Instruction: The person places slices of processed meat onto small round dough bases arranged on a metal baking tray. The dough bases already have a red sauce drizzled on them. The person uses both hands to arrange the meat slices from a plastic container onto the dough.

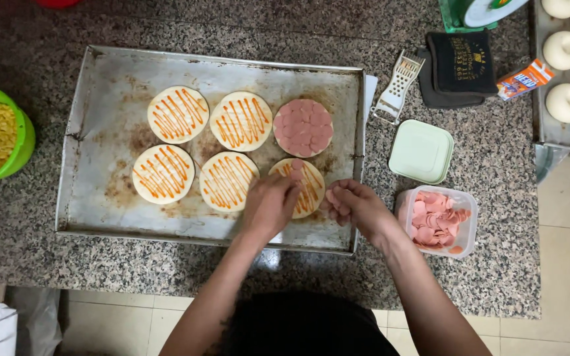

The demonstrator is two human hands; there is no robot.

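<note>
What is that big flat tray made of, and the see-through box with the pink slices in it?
The large rectangular baking tray looks like metal, probably aluminium: dull grey, scuffed, with brown baked-on stains and a thin raised rim. The small clear box holding pink round sausage slices looks like plastic: you can see the slices through its cloudy, slightly glossy walls.

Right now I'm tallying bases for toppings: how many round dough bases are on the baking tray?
6. Back row: left, middle, and right, covered in sausage slices. Front row: left, middle, and right, partly hidden by the left hand.
</note>
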